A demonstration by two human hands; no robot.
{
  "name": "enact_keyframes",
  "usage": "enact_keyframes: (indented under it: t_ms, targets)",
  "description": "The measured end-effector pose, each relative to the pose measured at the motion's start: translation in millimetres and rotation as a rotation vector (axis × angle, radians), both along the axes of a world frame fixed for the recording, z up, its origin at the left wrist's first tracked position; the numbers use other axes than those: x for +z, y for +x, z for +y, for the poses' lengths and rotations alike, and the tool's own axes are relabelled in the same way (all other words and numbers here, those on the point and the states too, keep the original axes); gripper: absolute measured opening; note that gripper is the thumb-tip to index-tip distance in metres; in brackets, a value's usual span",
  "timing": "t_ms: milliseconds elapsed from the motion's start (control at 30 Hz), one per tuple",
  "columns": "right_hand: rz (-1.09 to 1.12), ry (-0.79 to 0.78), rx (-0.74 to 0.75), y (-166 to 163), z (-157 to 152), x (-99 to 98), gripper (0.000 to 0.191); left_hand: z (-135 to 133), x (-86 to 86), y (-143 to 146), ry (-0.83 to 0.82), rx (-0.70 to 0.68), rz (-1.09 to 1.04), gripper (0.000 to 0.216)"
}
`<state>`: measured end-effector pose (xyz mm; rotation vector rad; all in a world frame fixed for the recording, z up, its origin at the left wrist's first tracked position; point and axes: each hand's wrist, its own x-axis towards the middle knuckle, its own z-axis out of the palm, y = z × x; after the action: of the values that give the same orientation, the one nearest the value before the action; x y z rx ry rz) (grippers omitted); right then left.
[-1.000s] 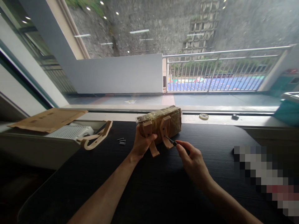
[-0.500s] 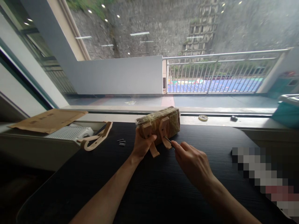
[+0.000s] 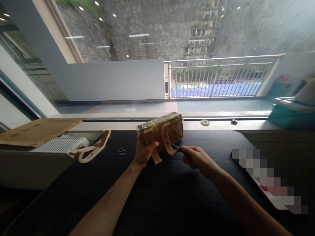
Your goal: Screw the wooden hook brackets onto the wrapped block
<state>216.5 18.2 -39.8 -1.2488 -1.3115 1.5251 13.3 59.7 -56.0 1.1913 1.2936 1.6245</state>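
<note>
A block wrapped in brown cardboard and clear tape (image 3: 176,129) stands on the black table, tilted slightly. My left hand (image 3: 143,153) is closed around its left end, thumb by the left wooden hook (image 3: 148,135). Another wooden hook (image 3: 166,131) lies against the block's front face further right. My right hand (image 3: 197,158) is wrapped round the dark handle of a screwdriver (image 3: 180,149). Its thin shaft points left, the tip at the lower part of the right hook. Whether the tip sits in a screw head is too small to tell.
Several loose screws (image 3: 121,151) lie on the black table (image 3: 157,200) left of the block. More wooden hooks (image 3: 95,151) rest at its left edge, near a brown envelope (image 3: 36,131). A tape roll (image 3: 205,122) and a small dark object (image 3: 234,121) sit on the windowsill.
The view has turned slightly right. My right hand has drawn back along the screwdriver onto its handle, so more shaft shows. My left hand still holds the block.
</note>
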Motion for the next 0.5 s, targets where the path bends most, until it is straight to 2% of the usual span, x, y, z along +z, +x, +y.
enact_keyframes:
  t_ms: [67, 200, 267, 367, 433, 500]
  targets:
    - [0.047, 0.03, 0.05, 11.1, 0.0, 8.2, 0.038, 2.0, 3.7, -4.7, -0.03, -0.023, -0.018, 0.036]
    - [0.095, 0.211, -0.064, 24.2, -0.7, 17.2, 0.027, 3.0, 13.1, -12.5, -0.184, -0.121, -0.099, 0.032]
    - [0.01, 0.303, -0.124, 25.4, -0.9, 18.7, 0.024, 0.1, 18.4, -12.9, -0.281, -0.229, -0.137, 0.04]
    - [-0.158, 0.49, -0.304, 24.4, -2.3, 21.0, 0.024, -6.3, 25.4, -10.6, -0.38, -0.395, -0.151, 0.051]
    - [-0.236, 0.575, -0.385, 23.9, -4.1, 23.2, 0.028, -9.7, 28.4, -9.3, -0.396, -0.496, -0.143, 0.051]
    - [-0.322, 0.621, -0.427, 23.4, -6.9, 25.4, 0.036, -12.3, 29.7, -8.5, -0.388, -0.541, -0.12, 0.05]
